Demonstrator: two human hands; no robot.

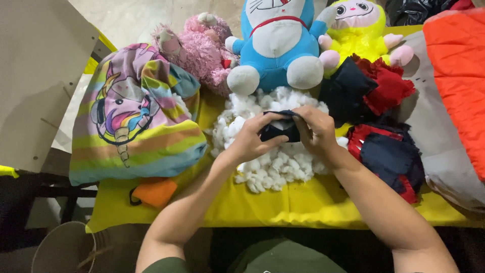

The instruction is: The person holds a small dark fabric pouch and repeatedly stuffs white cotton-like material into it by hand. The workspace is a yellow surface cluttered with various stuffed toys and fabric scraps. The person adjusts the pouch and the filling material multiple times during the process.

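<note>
Centrally, a small dark navy fabric piece [279, 129] is pinched between the left hand [251, 137] and the right hand [317, 130], both grasping its edges above a mound of white stuffing [268, 162] on the yellow tablecloth [303, 202]. The piece looks limp, apparently unfilled. Further dark and red fabric pieces [389, 156] lie right; a unicorn-print pillow [134, 116] left; plush toys [275, 45] far.

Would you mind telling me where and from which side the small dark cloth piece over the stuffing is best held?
Probably by its open upper rim, one hand from each side, as the left hand and right hand do now: the dark cloth piece is limp and lies over loose white stuffing, so an edge grip should keep it spread.
</note>
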